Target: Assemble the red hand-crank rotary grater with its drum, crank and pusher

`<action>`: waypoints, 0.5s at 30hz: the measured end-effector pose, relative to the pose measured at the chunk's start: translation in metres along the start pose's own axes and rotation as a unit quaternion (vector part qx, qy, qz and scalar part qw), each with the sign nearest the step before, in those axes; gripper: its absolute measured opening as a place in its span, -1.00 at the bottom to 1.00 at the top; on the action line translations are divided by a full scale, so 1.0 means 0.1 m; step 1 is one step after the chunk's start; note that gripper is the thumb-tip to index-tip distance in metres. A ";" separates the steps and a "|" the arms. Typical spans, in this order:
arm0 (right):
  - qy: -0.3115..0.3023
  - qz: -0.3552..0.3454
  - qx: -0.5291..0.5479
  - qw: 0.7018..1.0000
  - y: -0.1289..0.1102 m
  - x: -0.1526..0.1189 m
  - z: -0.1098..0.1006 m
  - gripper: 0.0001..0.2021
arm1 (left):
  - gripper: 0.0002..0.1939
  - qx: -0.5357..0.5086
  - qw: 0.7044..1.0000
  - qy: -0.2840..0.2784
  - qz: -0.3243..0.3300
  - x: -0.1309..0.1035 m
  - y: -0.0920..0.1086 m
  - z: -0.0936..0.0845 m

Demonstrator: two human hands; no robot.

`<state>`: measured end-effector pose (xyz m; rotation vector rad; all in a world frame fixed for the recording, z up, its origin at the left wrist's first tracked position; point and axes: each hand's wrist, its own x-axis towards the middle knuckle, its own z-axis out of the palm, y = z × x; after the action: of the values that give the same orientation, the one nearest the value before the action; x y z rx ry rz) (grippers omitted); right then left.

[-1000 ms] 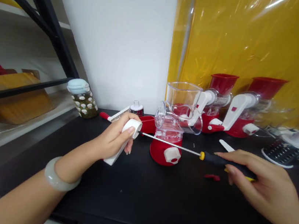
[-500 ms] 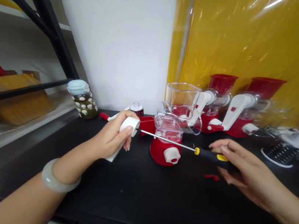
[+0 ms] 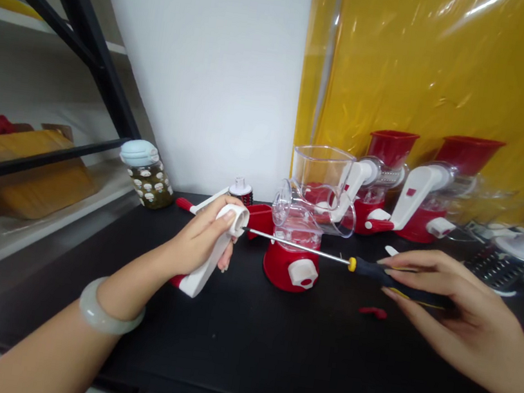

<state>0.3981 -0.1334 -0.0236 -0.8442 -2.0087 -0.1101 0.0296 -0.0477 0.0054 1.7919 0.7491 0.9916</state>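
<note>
Tilted since before, left hand (image 3: 200,240) clenches white crank handle (image 3: 212,251); right hand (image 3: 451,308) grips screwdriver (image 3: 331,256).

Black table (image 3: 270,347), three red graters (image 3: 292,253), patterned jar (image 3: 146,175), small red piece (image 3: 372,312)

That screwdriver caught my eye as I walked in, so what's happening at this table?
A person's left hand grips a white crank handle above the black table. The right hand holds a screwdriver, its tip at the handle's round end. A red-based grinder with a clear hopper stands just behind, two assembled ones further back, and a small red part lies on the table.
</note>
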 end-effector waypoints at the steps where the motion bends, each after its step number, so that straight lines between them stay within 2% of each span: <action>1: 0.002 -0.007 -0.008 1.000 -0.01 0.00 -0.01 -0.72 | -0.69 -0.007 1.000 -0.003 -0.003 0.00 0.00 0.01; 10: -0.001 -0.082 -0.087 0.993 -0.04 -0.02 -0.09 -0.60 | -0.68 -0.043 0.998 -0.020 -0.043 0.00 0.00 0.00; 15: -0.036 -0.100 -0.111 0.988 -0.06 -0.08 -0.11 -0.49 | -0.68 -0.059 0.996 -0.026 -0.055 -0.01 0.03 0.00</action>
<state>0.4054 -0.1469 -0.0219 -0.7915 -2.1741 -0.4291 0.0299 -0.0494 0.0075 1.6504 0.7341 0.8950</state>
